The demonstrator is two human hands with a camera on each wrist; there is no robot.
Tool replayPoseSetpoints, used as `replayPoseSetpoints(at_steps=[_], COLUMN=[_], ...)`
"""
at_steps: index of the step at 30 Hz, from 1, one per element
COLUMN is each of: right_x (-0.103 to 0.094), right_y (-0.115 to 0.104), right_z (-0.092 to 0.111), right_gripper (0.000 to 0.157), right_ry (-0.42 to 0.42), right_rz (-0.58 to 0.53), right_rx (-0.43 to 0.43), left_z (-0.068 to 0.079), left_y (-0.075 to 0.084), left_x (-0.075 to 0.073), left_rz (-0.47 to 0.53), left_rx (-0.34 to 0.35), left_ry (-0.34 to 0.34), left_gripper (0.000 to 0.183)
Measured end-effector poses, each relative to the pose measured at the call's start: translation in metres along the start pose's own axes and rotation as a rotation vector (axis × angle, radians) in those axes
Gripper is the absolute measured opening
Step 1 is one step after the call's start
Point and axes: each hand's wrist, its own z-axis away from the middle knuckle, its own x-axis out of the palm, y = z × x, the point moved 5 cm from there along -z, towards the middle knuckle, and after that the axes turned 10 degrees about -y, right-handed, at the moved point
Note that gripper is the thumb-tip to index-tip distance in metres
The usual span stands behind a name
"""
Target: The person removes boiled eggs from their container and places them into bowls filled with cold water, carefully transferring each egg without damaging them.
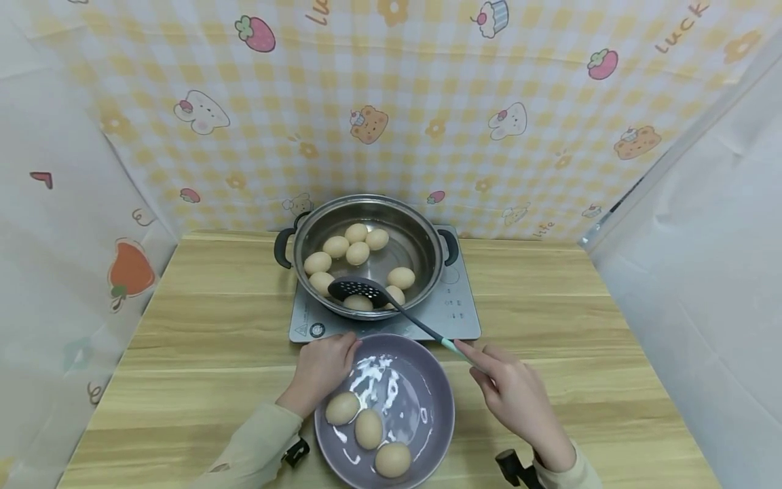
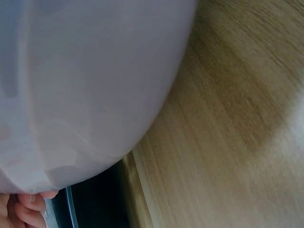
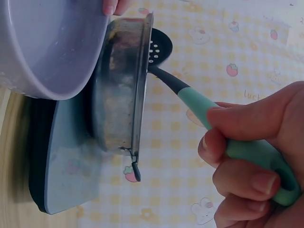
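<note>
Three eggs (image 1: 369, 429), probably fragile and slippery, lay in the bowl (image 1: 423, 387), whose rim the left hand (image 1: 324, 367) held; the right hand (image 1: 513, 390) gripped the skimmer (image 1: 418, 324) over the pot (image 1: 421, 255) by its handle (image 3: 248, 153), seemingly the safest hold.

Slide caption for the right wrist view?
Right hand grips a black perforated ladle by its mint green handle, the head showing above a round steel pot.
</note>
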Motion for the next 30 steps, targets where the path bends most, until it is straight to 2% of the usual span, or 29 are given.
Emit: replayPoseSetpoints(at_steps=[9, 16, 20, 30], right_x=[0.003, 0.01, 0.013, 0.019], right_y=[0.004, 0.017, 0.023, 0.032], right_z=[-0.001, -0.004, -0.006, -0.008], right_gripper=[0.048, 0.039, 0.038, 0.038], right_ry=[-0.086, -0.256, -0.315, -0.397], right_rz=[-0.16, -0.429, -0.525, -0.754], right_rx=[0.011, 0.158, 0.202, 0.211], left_z=[0.001, 0.0, 0.0, -0.002], left_y=[0.0, -0.001, -0.001, 0.0], left_x=[0.002, 0.002, 0.003, 0.001], left_rz=[-0.006, -0.016, -0.013, -0.008], left_rx=[-0.003, -0.003, -0.005, 0.005], left_ry=[-0.007, -0.005, -0.011, 0.004], left_gripper=[0.018, 0.018, 0.018, 0.018])
